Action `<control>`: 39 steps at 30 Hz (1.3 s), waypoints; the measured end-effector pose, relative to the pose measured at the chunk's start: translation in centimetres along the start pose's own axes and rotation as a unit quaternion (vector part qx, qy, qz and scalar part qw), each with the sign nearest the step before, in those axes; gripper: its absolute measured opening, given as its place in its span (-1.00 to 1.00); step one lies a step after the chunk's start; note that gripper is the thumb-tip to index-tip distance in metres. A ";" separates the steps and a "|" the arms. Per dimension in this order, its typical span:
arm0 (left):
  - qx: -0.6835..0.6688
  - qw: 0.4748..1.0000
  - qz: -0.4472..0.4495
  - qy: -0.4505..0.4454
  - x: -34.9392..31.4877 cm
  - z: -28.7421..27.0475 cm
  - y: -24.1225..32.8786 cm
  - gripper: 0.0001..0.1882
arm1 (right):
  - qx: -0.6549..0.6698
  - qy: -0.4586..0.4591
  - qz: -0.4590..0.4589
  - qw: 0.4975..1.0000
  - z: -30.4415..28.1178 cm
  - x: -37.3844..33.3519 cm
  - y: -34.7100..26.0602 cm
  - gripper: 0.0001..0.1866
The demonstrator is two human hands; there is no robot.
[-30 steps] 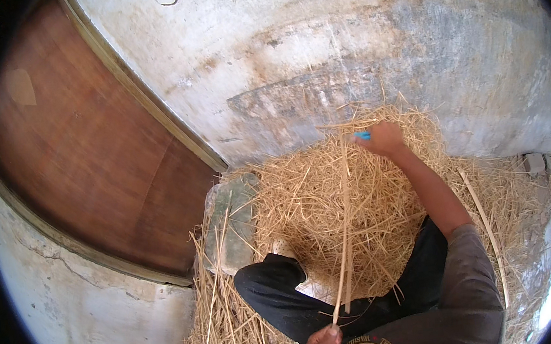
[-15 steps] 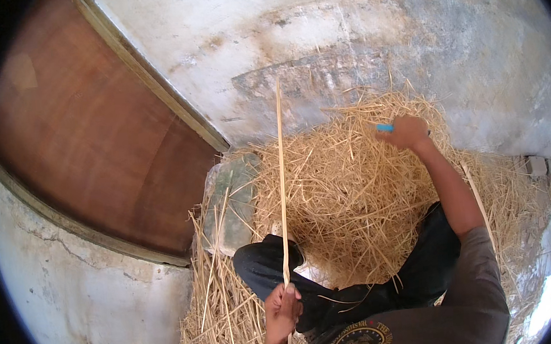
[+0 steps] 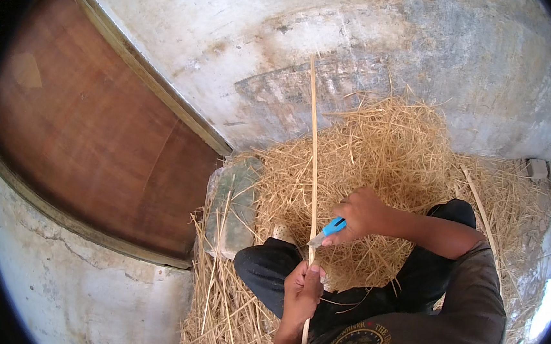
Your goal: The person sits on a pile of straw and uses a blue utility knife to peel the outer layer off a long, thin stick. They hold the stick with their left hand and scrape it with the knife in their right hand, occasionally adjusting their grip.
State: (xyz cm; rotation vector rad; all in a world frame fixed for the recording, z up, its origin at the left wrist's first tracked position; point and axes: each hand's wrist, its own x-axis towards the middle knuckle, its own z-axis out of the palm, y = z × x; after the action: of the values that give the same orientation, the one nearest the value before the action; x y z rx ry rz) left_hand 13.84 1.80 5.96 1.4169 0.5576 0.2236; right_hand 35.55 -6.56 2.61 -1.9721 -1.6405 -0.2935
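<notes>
Straw-coloured and dead straight, the long thin stalk (image 3: 313, 149) is what we've got in hand right now. Our left hand (image 3: 303, 291) is wrapped shut around its lower part, thumb on top, holding it so it runs up and away from us toward the grey concrete wall (image 3: 368, 29). Our right hand (image 3: 360, 214) is closed around a small knife with a bright blue handle (image 3: 329, 228), and the pale blade tip sits right against the stalk just above the left fist.

So we'd say we're at the stripping or trimming step: blade meeting stalk, cut about to run along it. Can't tell from here if the edge is already biting or only resting on the surface.

Next move, as we see it, needs a steady left grip so the stalk doesn't twist, and a shallow blade angle pushed away from the body. The left thumb is very close to the blade, so that's the bit to watch.

Around us: a big loose heap of dry yellow straw (image 3: 383, 144) right ahead, our dark trouser knee (image 3: 264, 270) under the hands, a dull green flat slab (image 3: 232, 201) half buried in straw to the left, and a brown wooden door panel (image 3: 91, 135) beyond that.
</notes>
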 end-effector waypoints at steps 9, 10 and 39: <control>0.003 1.000 0.013 -0.003 1.3 0.0 0.1 -0.73 | -0.059 0.060 0.004 0.996 0.7 1.4 2.7 -0.19; -0.003 1.000 0.000 0.000 1.1 0.1 0.2 -0.73 | -0.067 0.076 0.005 0.995 1.1 1.4 2.9 -0.19; -0.204 0.977 -0.065 -0.011 1.8 -0.7 -1.7 -0.70 | -0.017 -0.073 0.033 0.997 1.5 1.2 -0.7 -0.15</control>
State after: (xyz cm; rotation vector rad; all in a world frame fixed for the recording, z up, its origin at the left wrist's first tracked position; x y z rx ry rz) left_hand 14.69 3.01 3.90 0.9795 0.5479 0.2039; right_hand 34.90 -4.61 2.15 -2.1114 -1.6649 -0.1563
